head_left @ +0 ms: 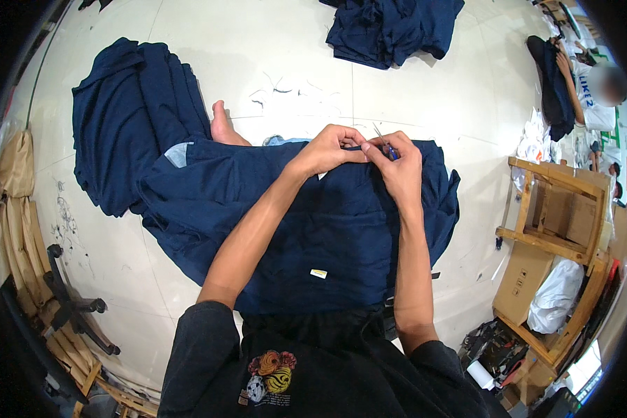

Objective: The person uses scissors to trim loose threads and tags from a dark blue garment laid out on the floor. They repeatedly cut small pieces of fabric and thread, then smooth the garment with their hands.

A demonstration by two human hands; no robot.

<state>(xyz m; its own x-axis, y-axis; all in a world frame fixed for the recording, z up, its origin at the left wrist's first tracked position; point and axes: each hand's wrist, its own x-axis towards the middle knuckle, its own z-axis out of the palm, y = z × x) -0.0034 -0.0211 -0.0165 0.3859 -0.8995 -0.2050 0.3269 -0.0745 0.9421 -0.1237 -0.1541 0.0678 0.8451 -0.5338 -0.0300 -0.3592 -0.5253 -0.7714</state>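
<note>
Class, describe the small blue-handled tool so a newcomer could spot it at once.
Find the large navy cloth in the middle of the picture. Near its far edge, go to the person's right hand. The small tool in that hand has a blue handle and a thin, pointed tip, unlike the plain dark cloth beneath.

The pale tiled floor (474, 104) is carrying a layered navy cloth stack (136, 111) at left and a rumpled navy heap (397, 31) ahead; loose threads (281, 90) are lying between them.
</note>
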